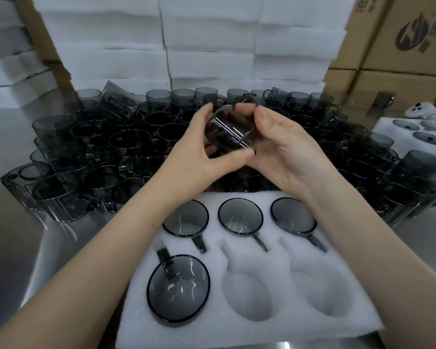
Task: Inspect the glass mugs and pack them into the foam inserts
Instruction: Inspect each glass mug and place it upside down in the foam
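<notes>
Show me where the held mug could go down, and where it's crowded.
In the foam insert, the near-middle cavity and near-right cavity are empty, beside the packed near-left mug. Bare steel table lies left of the insert. Behind it, loose mugs stand crowded under the held mug in the left hand and right hand.

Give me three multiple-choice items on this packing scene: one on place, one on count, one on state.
1. Where in the foam insert are the empty pockets?
A) far row
B) near row, middle and right
C) near left

2. How many packed mugs sit in it?
A) two
B) four
C) six

3. The raised mug is held by:
A) both hands
B) one hand alone
C) the table

Key:
1 B, both bare hollows lie nearest the person.
2 B, three in the far row, one near left.
3 A, left hand and right hand both grip it.
</notes>
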